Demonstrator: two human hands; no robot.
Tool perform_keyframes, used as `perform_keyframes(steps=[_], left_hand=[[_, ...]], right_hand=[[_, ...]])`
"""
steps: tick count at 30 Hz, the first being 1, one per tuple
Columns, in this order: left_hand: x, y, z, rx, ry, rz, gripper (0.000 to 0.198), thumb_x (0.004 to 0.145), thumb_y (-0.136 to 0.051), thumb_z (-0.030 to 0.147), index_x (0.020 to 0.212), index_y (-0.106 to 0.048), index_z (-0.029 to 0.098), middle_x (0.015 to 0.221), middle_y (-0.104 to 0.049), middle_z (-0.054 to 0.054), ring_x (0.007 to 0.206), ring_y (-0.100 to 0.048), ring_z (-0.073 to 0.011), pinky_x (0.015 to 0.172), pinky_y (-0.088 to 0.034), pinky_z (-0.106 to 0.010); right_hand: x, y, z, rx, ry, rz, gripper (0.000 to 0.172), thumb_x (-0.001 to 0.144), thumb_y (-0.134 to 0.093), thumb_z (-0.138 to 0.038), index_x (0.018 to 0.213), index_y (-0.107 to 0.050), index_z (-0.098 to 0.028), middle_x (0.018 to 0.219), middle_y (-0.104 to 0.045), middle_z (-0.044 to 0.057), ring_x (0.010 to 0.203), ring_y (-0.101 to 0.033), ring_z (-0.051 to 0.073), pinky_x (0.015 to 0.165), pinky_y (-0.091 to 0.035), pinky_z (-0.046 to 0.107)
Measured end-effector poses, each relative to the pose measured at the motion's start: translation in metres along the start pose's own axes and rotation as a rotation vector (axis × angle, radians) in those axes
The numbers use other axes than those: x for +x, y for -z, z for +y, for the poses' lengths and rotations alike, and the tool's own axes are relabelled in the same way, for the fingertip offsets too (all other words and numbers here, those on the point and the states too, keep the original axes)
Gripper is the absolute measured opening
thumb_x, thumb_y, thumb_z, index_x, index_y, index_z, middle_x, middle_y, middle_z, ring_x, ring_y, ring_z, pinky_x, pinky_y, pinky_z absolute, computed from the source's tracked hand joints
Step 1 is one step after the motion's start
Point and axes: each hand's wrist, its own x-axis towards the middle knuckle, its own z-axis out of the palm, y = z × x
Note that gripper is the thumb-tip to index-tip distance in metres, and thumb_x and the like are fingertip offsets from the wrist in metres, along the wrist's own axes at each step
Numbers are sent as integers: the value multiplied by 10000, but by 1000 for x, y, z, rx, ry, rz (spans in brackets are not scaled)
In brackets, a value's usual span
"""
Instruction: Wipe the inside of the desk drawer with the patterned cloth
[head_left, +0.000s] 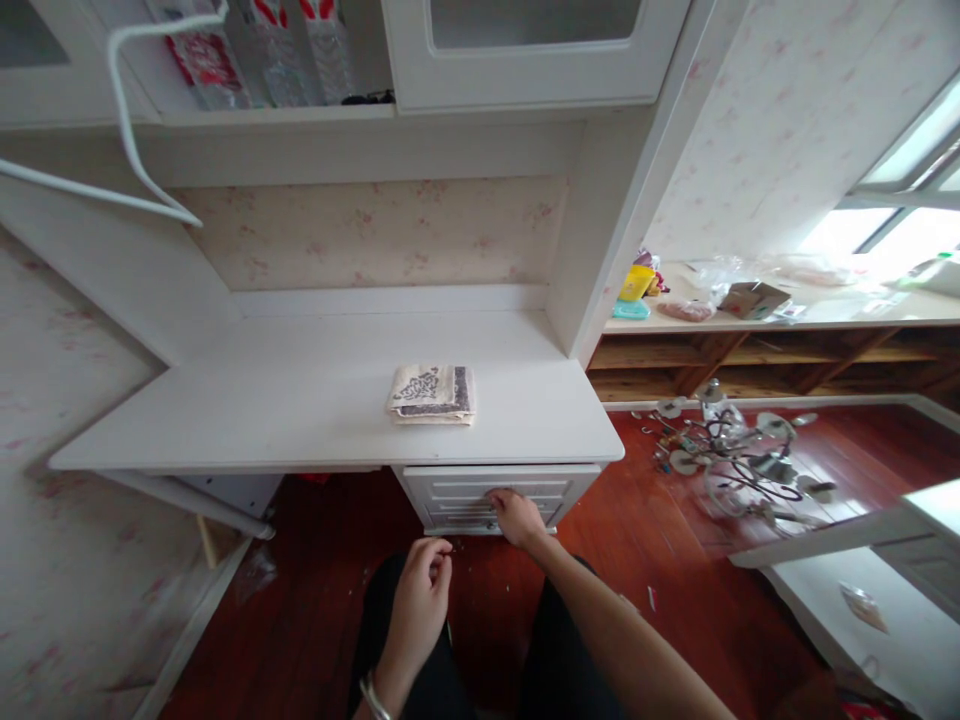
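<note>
My right hand [517, 515] is at the front of a white drawer [442, 490] under the desk top. Its fingers are pinched at the drawer's knob, which they mostly hide. The drawer front sits flush with the desk cabinet. Lower down, a second small knob [491, 526] shows. Over my lap, my left hand [426, 590] is loosely curled with no object visible in it. A folded beige cloth [431, 393] with a dark pattern lies on the white desk [300, 400], above the drawer.
A bent white rod [124, 120] juts in at upper left. Plastic bottles [277, 60] stand in the overhead cabinet. On the red floor [637, 560] to the right lies a dismantled chandelier [750, 450]. Beyond it runs a low shelf unit [750, 365] with bags and a box [754, 300].
</note>
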Motion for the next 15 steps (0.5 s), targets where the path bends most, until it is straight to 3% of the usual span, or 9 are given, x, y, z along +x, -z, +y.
perform_keyframes(steps=[7, 12, 15], left_hand=[[18, 9, 15, 526, -347, 145, 194, 933, -477, 237, 1077, -603, 209, 1125, -601, -84, 1080, -553, -229, 953, -424, -420], [-14, 12, 11, 705, -345, 128, 151, 937, -468, 207, 936, -619, 201, 957, -630, -53, 899, -574, -206, 804, -408, -367], [-42, 13, 5, 751, -330, 111, 188, 938, -451, 183, 851, -615, 212, 803, -616, -24, 774, -555, -202, 714, -363, -359]], right_hand=[[-90, -20, 7, -3, 85, -32, 361, 952, -356, -247, 1080, -690, -294, 1153, -692, 31, 1083, -628, 212, 908, -433, 295], [-145, -27, 8, -2, 99, -200, 397, 932, -341, -213, 1113, -691, -261, 1118, -706, 67, 1047, -649, 228, 898, -460, 313], [-166, -25, 6, -31, 150, -310, 426, 878, -412, -202, 1240, -629, -260, 1216, -664, 78, 1069, -641, 231, 911, -471, 313]])
